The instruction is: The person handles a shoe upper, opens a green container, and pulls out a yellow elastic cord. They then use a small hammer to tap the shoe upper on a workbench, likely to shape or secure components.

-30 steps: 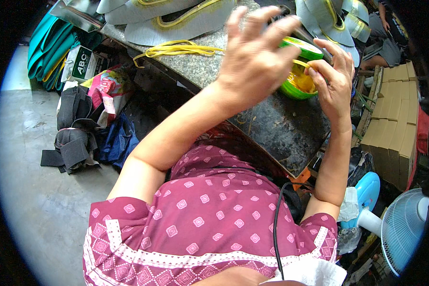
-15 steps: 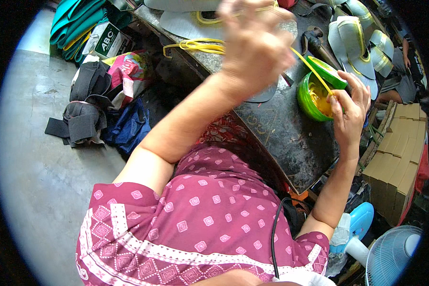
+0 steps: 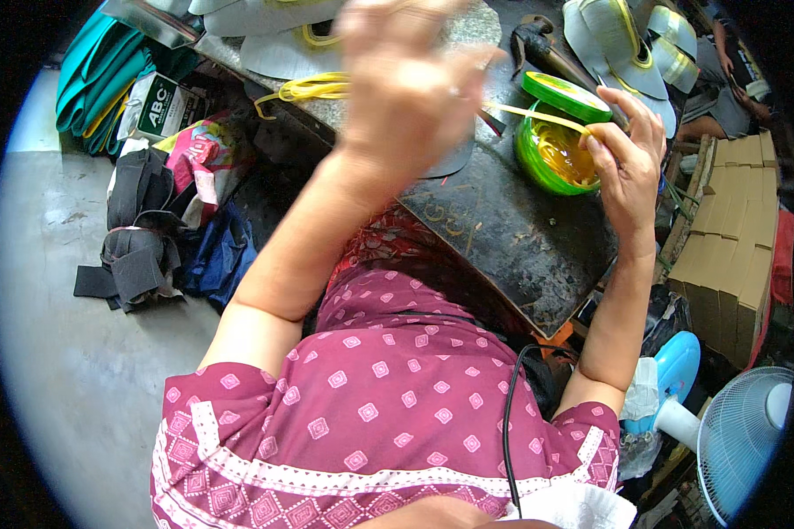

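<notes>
Two bare hands at work with a narrow yellow strip [image 3: 534,113] above a dark desk [image 3: 525,256]. The right hand [image 3: 628,150] pinched the strip between thumb and fingertips, just at the rim of a round green container [image 3: 531,163] that stood near the desk's right edge, beyond its near corner. The container held glossy yellow contents marked by strand-like lines; whether the pinched strip continued down into them was hidden. The left hand [image 3: 406,106] was raised over the desk's left edge and blurred by motion; the strip ran toward it, but its grasp could not be told.

Compared with half a second earlier, the hands stood wider apart, and the strip ran nearly level instead of sloping steeply upward from the right fingertips. The wider gap suggested that a longer length was being drawn out between them, with the right hand serving as the steadier end, beside the container.

A loose bundle of yellow strips [image 3: 313,86] lay at the desk's left edge, partly behind the left hand; any link with the held strip was concealed. A green lid [image 3: 566,95] rested just behind the container. Farther back were a hammer [image 3: 551,48] and yellow-edged grey pieces [image 3: 282,57].
</notes>
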### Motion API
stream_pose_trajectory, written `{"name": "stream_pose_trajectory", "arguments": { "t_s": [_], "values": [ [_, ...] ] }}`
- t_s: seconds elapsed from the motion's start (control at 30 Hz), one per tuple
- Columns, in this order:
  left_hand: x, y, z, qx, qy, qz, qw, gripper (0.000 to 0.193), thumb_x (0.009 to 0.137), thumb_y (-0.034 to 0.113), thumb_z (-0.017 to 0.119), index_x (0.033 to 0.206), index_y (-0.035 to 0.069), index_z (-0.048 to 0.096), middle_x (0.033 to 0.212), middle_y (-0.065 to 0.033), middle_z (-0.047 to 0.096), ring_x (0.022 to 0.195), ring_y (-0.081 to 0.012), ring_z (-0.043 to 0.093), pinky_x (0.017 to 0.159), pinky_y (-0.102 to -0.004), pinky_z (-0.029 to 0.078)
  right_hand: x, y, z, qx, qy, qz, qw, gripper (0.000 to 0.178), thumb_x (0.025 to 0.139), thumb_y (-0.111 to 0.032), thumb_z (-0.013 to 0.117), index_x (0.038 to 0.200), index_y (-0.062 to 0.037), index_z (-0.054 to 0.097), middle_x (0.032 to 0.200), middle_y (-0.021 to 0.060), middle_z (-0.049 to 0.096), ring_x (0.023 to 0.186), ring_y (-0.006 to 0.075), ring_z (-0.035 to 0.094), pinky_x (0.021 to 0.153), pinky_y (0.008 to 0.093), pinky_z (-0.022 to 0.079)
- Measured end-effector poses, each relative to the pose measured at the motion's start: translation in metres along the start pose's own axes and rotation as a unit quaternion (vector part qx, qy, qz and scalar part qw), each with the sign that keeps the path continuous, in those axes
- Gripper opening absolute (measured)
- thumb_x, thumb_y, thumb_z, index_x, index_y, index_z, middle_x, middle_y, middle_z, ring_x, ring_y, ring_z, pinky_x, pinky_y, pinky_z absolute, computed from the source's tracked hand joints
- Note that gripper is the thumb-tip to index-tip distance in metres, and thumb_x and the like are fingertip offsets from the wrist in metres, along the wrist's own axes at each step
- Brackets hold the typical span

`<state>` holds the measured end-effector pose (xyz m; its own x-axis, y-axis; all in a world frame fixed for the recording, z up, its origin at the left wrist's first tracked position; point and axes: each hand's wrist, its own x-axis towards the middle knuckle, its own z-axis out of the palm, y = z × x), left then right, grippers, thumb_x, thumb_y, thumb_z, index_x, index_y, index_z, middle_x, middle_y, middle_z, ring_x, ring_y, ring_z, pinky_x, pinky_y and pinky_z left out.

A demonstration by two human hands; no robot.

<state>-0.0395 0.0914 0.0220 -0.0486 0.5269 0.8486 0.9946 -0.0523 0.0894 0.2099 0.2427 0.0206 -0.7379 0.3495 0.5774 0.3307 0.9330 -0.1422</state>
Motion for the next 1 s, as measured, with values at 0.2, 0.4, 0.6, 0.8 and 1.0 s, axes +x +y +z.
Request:
{"name": "stream_pose_trajectory", "arguments": {
  "t_s": [0.2,0.4,0.6,0.8,1.0],
  "values": [
    [0.016,0.071,0.055,-0.097,0.005,0.059,0.994,0.011,0.07,0.019,0.073,0.079,0.014,0.076,0.121,-0.0038,0.064,0.124,-0.0285,0.051,0.11,-0.0613,0.027,0.003,-0.005,-0.006,-0.006,0.009,-0.005,1.0,0.014,0.088,-0.023,0.065,0.091,-0.012,0.073,0.135,0.0029,0.059,0.129,0.0282,0.047,0.115,0.0521,0.023],
    [0.021,0.078,0.062,-0.072,0.046,0.028,0.996,0.012,0.071,0.023,0.069,0.073,0.012,0.074,0.11,0.0002,0.064,0.124,-0.0264,0.05,0.109,-0.0678,0.022,0.006,-0.013,-0.005,0.008,-0.003,-0.011,1.0,0.014,0.088,-0.021,0.065,0.091,-0.0085,0.07,0.135,0.005,0.059,0.129,0.0297,0.048,0.115,0.0526,0.024],
    [0.01,0.01,-0.006,0.0,0.026,-0.053,0.998,0.014,0.067,0.018,0.075,0.079,0.013,0.072,0.115,-0.0034,0.063,0.121,-0.0296,0.051,0.102,-0.0551,0.033,0.004,-0.008,-0.004,0.02,-0.034,-0.016,0.999,0.012,0.088,-0.019,0.062,0.089,-0.0098,0.069,0.134,0.0043,0.059,0.13,0.0292,0.048,0.117,0.0562,0.019],
    [-0.033,-0.086,-0.077,0.239,-0.025,-0.14,0.96,0.012,0.077,0.021,0.075,0.088,0.02,0.079,0.123,-0.0023,0.066,0.119,-0.0298,0.054,0.103,-0.0442,0.04,-0.005,0.003,0.001,-0.01,-0.036,-0.002,0.999,0.014,0.089,-0.021,0.061,0.089,-0.0096,0.068,0.133,0.0045,0.06,0.13,0.0293,0.048,0.117,0.0555,0.02],
    [-0.02,-0.073,-0.057,0.198,0.0,-0.106,0.974,0.029,0.076,0.017,0.073,0.105,0.019,0.078,0.129,-0.0114,0.062,0.123,-0.0308,0.052,0.108,-0.0433,0.037,-0.001,0.003,-0.003,0.008,-0.015,-0.005,1.0,0.018,0.09,-0.022,0.061,0.088,-0.0062,0.069,0.13,0.0077,0.061,0.127,0.0298,0.05,0.111,0.0457,0.029]
  ]
}}
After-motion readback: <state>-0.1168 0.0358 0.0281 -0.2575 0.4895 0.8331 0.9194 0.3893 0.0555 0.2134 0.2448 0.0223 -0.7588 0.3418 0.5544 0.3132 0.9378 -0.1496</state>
